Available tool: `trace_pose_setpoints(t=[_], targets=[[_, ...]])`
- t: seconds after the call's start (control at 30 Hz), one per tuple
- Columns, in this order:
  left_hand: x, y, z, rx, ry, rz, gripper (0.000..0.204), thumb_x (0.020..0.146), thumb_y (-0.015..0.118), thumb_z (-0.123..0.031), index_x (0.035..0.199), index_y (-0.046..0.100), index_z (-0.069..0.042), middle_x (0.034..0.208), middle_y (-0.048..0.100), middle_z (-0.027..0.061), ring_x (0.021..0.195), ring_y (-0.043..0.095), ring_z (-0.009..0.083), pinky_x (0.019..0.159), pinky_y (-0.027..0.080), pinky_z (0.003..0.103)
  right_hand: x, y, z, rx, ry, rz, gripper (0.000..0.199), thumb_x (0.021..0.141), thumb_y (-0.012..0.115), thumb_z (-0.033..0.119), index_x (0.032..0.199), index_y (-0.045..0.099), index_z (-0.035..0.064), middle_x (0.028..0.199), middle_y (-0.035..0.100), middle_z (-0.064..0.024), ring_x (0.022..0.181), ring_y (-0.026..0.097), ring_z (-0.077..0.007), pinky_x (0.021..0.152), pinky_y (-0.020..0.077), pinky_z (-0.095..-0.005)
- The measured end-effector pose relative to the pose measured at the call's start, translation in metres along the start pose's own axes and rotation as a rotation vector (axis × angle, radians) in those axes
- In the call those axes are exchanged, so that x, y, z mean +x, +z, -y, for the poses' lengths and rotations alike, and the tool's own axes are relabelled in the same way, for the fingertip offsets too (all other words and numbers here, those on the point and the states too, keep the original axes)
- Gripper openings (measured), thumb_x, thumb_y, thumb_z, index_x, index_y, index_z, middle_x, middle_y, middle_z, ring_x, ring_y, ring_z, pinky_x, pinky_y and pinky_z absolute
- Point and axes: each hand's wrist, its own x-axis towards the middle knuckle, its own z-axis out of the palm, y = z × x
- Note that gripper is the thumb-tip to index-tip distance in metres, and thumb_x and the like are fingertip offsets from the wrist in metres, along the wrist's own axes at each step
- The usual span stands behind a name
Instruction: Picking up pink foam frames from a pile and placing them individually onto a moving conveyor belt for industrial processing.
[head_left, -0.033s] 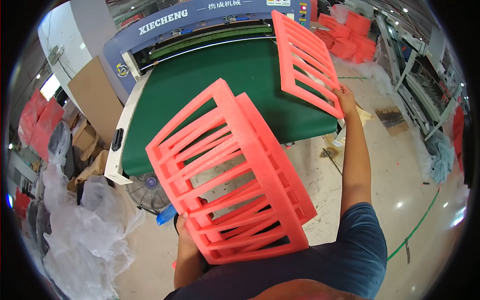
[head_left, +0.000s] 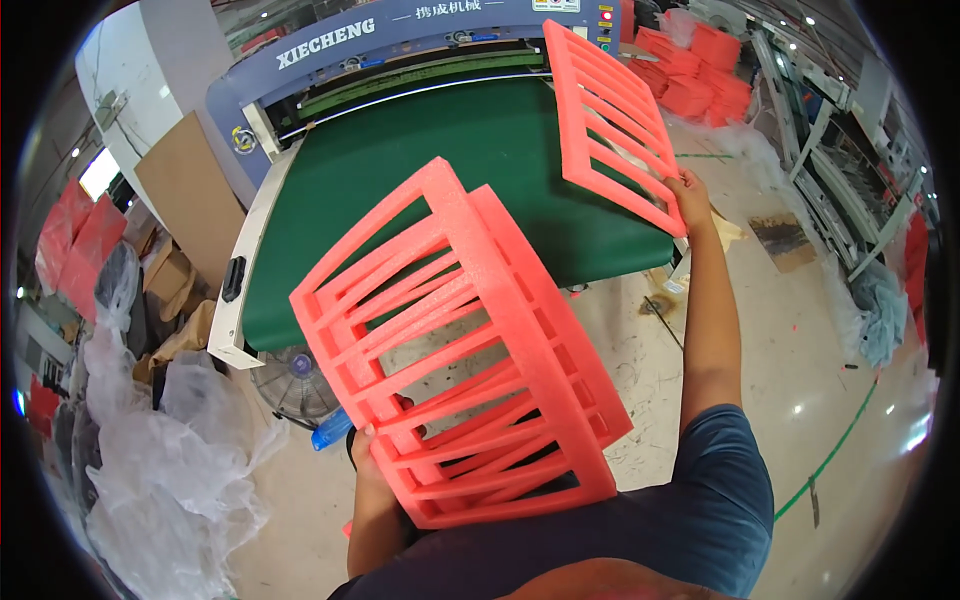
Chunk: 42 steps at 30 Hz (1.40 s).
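Against my body leans a loose stack of coral-red foam frames (head_left: pixel 497 290), cut with long slots and thin slats, its layers slightly fanned. My left hand (head_left: pixel 366 450) is closed on the stack's lower left edge, its fingers partly hidden by the foam. Out to the right, my right hand (head_left: pixel 689 195) pinches the lower right corner of a single slotted foam frame (head_left: pixel 571 130). That piece is tilted up over the right side of a green conveyor belt (head_left: pixel 430 150).
The belt feeds a blue-grey press machine (head_left: pixel 232 110) ahead. Cloudy plastic sheeting (head_left: pixel 165 470) and a cardboard sheet (head_left: pixel 190 185) are at left. A round fan (head_left: pixel 300 385) is below the belt. Red foam piles (head_left: pixel 712 85) and a metal rack (head_left: pixel 815 150) stand at right.
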Motion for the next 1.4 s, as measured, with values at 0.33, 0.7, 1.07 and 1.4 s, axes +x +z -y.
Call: trace_pose_setpoints(t=[0.33, 0.7, 1.07, 1.4], targets=[[-0.0015, -0.0017, -0.0026, -0.031, -0.024, -0.025, 0.066, 0.081, 0.066, -0.043, 0.129, 0.054, 0.000, 0.117, 0.064, 0.0163, 0.094, 0.067, 0.0317, 0.077, 0.058, 0.044, 0.0020, 0.0034, -0.0043, -0.024, 0.009, 0.024, 0.039, 0.087, 0.067, 0.009, 0.124, 0.058, -0.0024, 0.091, 0.070, -0.0088, 0.065, 0.065, -0.0147, 0.055, 0.0511, -0.0257], [-0.0021, 0.0041, -0.0012, -0.002, -0.037, -0.044, 0.066, 0.082, 0.065, -0.044, 0.131, 0.054, -0.002, 0.119, 0.064, 0.0160, 0.095, 0.067, 0.0312, 0.078, 0.058, 0.044, 0.0030, -0.0022, -0.0059, -0.027, 0.011, 0.002, 0.042, 0.087, 0.068, 0.009, 0.126, 0.058, -0.0020, 0.098, 0.070, -0.0090, 0.074, 0.067, -0.0148, 0.061, 0.0548, -0.0263], [-0.0012, 0.0005, -0.0031, -0.008, -0.082, -0.073, 0.066, 0.081, 0.067, -0.042, 0.130, 0.054, 0.001, 0.116, 0.065, 0.0173, 0.094, 0.067, 0.0311, 0.079, 0.057, 0.044, 0.0042, 0.0008, -0.0060, 0.000, -0.007, -0.003, 0.045, 0.087, 0.069, 0.010, 0.129, 0.056, -0.0013, 0.099, 0.070, -0.0087, 0.075, 0.067, -0.0154, 0.061, 0.0554, -0.0265], [0.0001, 0.0005, -0.0005, -0.031, -0.081, -0.053, 0.067, 0.080, 0.070, -0.039, 0.131, 0.054, 0.001, 0.117, 0.066, 0.0174, 0.095, 0.068, 0.0308, 0.080, 0.058, 0.044, 0.0041, -0.0006, -0.0052, 0.003, 0.007, 0.015, 0.044, 0.088, 0.069, 0.010, 0.129, 0.056, -0.0007, 0.097, 0.069, -0.0073, 0.072, 0.066, -0.0140, 0.058, 0.0545, -0.0260]])
